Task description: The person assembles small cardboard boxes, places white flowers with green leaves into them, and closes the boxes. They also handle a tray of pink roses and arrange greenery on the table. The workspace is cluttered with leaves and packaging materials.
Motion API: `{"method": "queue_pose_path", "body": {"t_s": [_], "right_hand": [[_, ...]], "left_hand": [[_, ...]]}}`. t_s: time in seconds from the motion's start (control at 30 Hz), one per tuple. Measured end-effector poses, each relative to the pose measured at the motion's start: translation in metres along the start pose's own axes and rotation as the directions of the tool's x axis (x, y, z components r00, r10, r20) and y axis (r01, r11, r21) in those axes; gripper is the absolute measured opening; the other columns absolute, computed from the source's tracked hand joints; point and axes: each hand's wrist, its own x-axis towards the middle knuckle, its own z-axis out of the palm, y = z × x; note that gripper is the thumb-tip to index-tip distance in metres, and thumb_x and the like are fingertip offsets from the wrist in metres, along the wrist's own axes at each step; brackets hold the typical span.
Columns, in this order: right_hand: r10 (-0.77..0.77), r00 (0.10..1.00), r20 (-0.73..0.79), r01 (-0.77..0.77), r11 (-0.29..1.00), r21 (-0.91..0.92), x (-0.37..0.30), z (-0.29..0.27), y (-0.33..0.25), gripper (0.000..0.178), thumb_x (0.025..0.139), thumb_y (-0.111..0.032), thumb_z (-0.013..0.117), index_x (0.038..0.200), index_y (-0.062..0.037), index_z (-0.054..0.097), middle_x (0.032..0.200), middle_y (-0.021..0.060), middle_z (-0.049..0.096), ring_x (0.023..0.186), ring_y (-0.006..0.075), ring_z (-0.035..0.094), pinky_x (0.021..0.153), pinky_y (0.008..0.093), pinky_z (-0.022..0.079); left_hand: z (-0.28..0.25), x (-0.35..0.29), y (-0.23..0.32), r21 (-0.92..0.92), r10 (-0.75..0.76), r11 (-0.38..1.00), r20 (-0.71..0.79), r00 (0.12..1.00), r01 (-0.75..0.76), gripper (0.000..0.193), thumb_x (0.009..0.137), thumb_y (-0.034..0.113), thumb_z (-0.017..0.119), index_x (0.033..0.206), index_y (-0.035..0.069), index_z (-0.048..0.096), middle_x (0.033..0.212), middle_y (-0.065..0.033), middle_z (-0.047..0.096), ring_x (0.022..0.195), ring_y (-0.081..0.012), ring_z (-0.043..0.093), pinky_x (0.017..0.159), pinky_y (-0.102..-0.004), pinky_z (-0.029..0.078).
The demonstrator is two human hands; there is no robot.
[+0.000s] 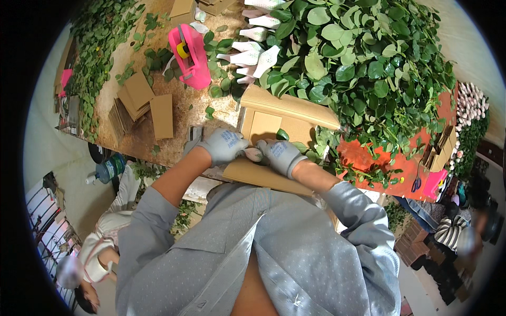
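Observation:
My left hand (225, 146) and my right hand (282, 154), both in grey-white gloves, work close together over an opened sheet of corrugated cardboard (292, 109). Between them lies a rose bud (253, 154) in a pale mesh sleeve, pointing left. The right fingers close round the rose just behind the bud; its stem is hidden under that hand. My left fingers are curled at the bud's tip, and what they pinch is hidden. A smaller cardboard piece (265, 126) and some green leaves (298, 146) lie inside the sheet, whose near flap (266, 176) rests against my shirt.
A pink tape dispenser (196, 63) stands beyond my left hand. Cut cardboard pieces (138, 95) are stacked at left. Mesh-sleeved roses (258, 55) with a large heap of leafy stems (363, 58) fill the far right. Other people (103, 253) are at both sides.

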Motion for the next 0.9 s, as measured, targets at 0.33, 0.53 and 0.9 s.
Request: {"method": "queue_pose_path", "body": {"t_s": [0.33, 0.53, 0.9], "right_hand": [[-0.036, 0.996, 0.083, 0.043, 0.996, -0.084, -0.005, -0.011, -0.012, 0.02, 0.098, -0.015, 0.052, 0.116, -0.0063, 0.055, 0.111, 0.0216, 0.068, 0.093, 0.0375, 0.072, 0.079, 0.0468, 0.058], [-0.018, 0.991, 0.135, 0.025, 0.998, -0.052, -0.004, -0.018, -0.019, 0.03, 0.099, -0.014, 0.05, 0.126, -0.0058, 0.06, 0.115, 0.0203, 0.069, 0.103, 0.0368, 0.071, 0.087, 0.0457, 0.057], [0.021, 0.983, 0.182, 0.0, 0.993, -0.118, 0.001, -0.028, -0.022, 0.034, 0.092, -0.011, 0.059, 0.123, -0.0048, 0.069, 0.117, 0.0215, 0.072, 0.104, 0.0405, 0.072, 0.09, 0.0462, 0.057]], "left_hand": [[-0.055, -0.068, -0.037, 0.153, -0.438, 0.897, 0.177, 0.882, 0.415, 0.034, 0.097, 0.026, 0.059, 0.127, 0.013, 0.066, 0.102, -0.014, 0.074, 0.096, -0.0342, 0.072, 0.084, -0.0475, 0.056], [-0.072, -0.07, 0.013, -0.466, -0.153, 0.87, 0.05, 0.987, 0.159, 0.062, 0.096, 0.041, 0.066, 0.146, 0.006, 0.054, 0.126, -0.0212, 0.068, 0.109, -0.0367, 0.069, 0.097, -0.0455, 0.053], [-0.034, -0.02, 0.053, -0.256, 0.172, 0.957, 0.115, 0.978, -0.138, 0.062, 0.083, 0.031, 0.068, 0.139, 0.007, 0.059, 0.133, -0.0223, 0.063, 0.124, -0.0394, 0.061, 0.106, -0.0478, 0.048]]}}
